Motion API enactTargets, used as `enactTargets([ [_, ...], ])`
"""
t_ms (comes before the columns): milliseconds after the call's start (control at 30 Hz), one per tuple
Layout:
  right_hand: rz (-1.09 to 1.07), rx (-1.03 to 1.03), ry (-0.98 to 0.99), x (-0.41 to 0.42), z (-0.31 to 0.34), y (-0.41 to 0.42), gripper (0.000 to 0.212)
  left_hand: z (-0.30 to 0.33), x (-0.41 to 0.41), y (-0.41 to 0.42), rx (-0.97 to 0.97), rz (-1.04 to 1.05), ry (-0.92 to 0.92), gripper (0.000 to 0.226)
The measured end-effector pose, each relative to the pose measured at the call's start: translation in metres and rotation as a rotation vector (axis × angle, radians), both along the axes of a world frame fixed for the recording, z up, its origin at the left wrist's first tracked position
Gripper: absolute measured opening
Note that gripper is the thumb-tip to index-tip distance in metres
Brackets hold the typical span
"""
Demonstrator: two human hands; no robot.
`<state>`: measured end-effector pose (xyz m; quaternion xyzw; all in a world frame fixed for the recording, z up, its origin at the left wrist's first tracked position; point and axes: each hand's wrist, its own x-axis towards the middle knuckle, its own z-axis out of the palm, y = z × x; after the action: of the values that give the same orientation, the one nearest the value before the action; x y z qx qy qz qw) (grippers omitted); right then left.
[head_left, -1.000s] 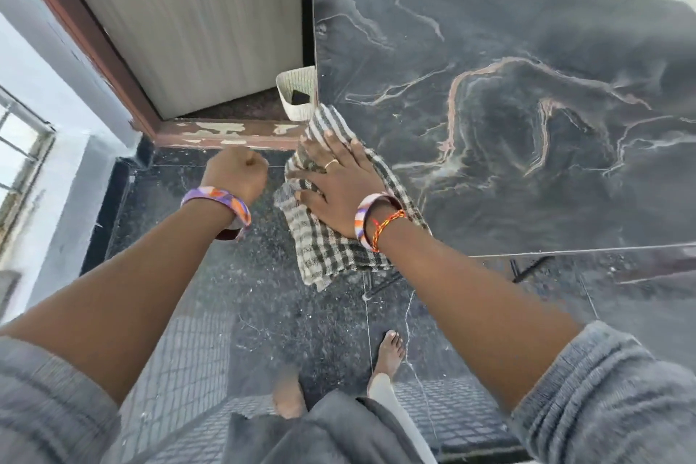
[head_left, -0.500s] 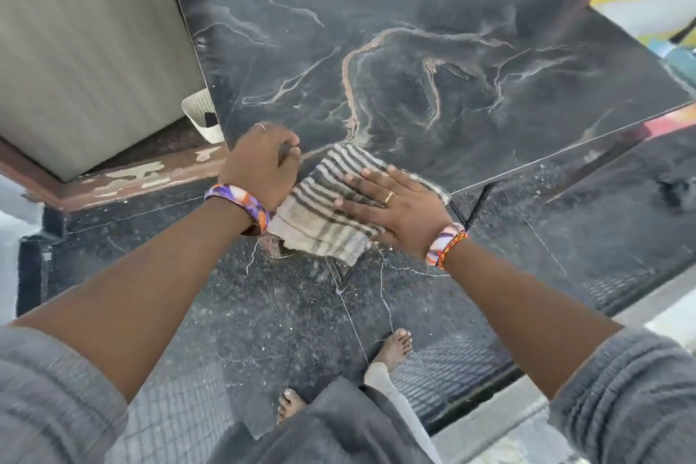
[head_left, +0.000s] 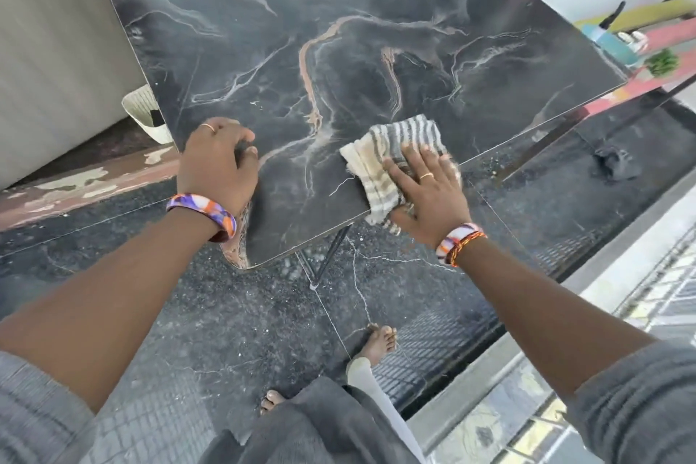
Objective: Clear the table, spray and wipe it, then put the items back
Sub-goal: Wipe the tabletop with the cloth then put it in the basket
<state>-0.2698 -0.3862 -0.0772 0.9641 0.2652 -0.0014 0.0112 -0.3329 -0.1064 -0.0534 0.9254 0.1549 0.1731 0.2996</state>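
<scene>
The dark marble-patterned table (head_left: 376,30) fills the upper middle of the head view, its top bare. A striped, checked cloth (head_left: 391,151) lies on the near edge, partly hanging over it. My right hand (head_left: 429,192) presses flat on the cloth with straight, spread fingers. My left hand (head_left: 218,162) rests at the near left edge of the table, fingers curled into a loose fist, nothing visible in it. A teal spray bottle (head_left: 612,43) with a black nozzle stands beyond the table's right corner.
A white basket (head_left: 145,111) sits on the floor behind the table's left edge, by a door. A small green plant (head_left: 661,62) stands near the bottle. A dark lump (head_left: 615,162) lies on the black floor at right. My bare feet (head_left: 380,343) are below the table's near corner.
My right hand has slid the cloth from the left corner to the right along the near edge. My left hand came onto the table's left edge and stayed there.
</scene>
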Motion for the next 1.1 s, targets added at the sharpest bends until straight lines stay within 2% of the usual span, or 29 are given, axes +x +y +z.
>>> enactTargets([
  [200,0.181,0.049,0.106,-0.063,0.003,0.095,0.091,0.001,0.025,-0.004,-0.072,0.003,-0.015,0.028],
  [333,0.179,0.008,0.119,-0.063,0.005,0.105,0.094,0.004,0.041,0.005,-0.072,0.015,-0.008,0.028],
  [467,0.099,0.070,0.164,-0.047,0.004,0.113,0.083,0.004,0.049,0.020,-0.093,0.124,-0.030,0.027],
  [667,-0.020,0.118,0.120,0.005,-0.003,0.139,0.071,0.003,0.058,0.041,-0.065,0.208,-0.014,0.027],
  [800,-0.055,0.137,0.118,0.061,-0.004,0.157,0.067,0.003,0.081,0.046,-0.018,0.159,0.010,0.028],
  [1100,0.002,0.114,0.110,0.220,-0.003,0.222,0.062,0.009,0.201,0.070,0.108,0.182,0.110,0.035],
])
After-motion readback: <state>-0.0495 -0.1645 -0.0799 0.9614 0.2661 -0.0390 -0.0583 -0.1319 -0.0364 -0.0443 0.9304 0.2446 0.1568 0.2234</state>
